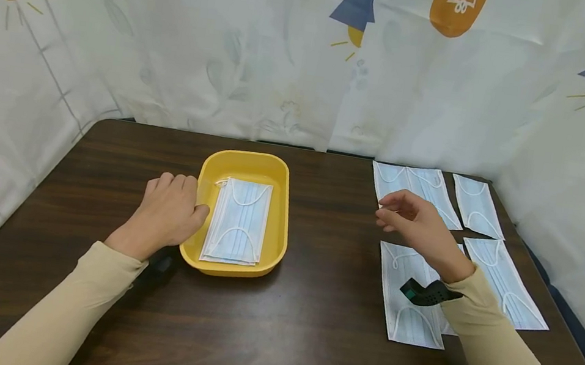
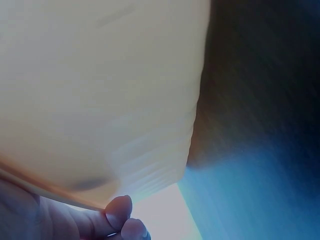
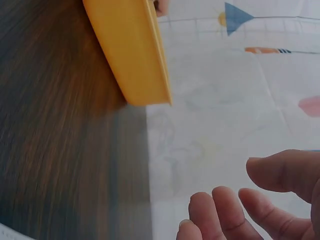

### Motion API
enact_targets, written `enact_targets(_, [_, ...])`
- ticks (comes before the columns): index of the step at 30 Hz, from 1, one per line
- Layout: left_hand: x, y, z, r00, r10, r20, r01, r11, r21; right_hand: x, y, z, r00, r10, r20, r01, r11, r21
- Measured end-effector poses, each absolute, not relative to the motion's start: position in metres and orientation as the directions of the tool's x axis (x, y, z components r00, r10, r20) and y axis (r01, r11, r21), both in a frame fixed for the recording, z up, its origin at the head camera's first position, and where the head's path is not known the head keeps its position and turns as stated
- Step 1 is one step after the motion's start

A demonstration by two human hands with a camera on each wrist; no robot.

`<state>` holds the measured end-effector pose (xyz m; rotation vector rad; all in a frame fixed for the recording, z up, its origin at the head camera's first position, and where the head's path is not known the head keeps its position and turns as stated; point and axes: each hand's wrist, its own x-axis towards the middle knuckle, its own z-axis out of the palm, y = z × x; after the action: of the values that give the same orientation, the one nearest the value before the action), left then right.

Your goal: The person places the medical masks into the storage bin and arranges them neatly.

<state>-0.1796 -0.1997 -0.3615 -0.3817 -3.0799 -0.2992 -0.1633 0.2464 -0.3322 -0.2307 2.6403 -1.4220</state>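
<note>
My left hand point(image 1: 165, 215) grips the left rim of a yellow plastic basin point(image 1: 281, 218), thumb over the edge. In the left wrist view the basin's outer wall point(image 2: 100, 90) fills much of the picture, with fingertips at its rim. Inside the basin lie blue pleated face masks point(image 1: 238, 222), stacked, white ear loops on top. My right hand point(image 1: 425, 228) hovers above other face masks point(image 1: 410, 297) on the right, its fingers loosely bent and holding nothing. The right wrist view shows a gap between thumb and fingers. That hand and forearm cover parts of the masks below.
More face masks point(image 1: 478, 204) lie flat towards the table's back right corner, and another mask point(image 1: 503, 284) lies by the right edge. The dark wooden table point(image 1: 272, 340) is bordered behind and at the sides by a white patterned cloth point(image 1: 283, 82).
</note>
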Motion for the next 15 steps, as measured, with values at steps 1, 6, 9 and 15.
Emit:
enact_targets(1, [-0.18, -0.2, -0.362, -0.97, 0.24, 0.046, 0.244, 0.952, 0.185, -0.163, 0.25, -0.332, -0.98, -0.192, -0.041, -0.073, 0.55, -0.832])
enact_targets(6, [-0.18, -0.199, -0.362, -0.969, 0.242, 0.054, 0.248, 0.951, 0.185, -0.16, 0.264, -0.334, -0.982, -0.185, -0.024, -0.088, 0.574, -0.814])
enact_targets(9, [-0.18, -0.199, -0.362, -0.968, 0.243, 0.061, 0.25, 0.95, 0.186, -0.16, 0.272, -0.336, -0.984, -0.176, -0.024, -0.089, 0.603, -0.792])
enact_targets(15, [-0.181, -0.199, -0.362, -0.968, 0.243, 0.056, 0.25, 0.952, 0.18, -0.161, 0.29, -0.341, -0.986, -0.152, -0.062, -0.054, 0.656, -0.753])
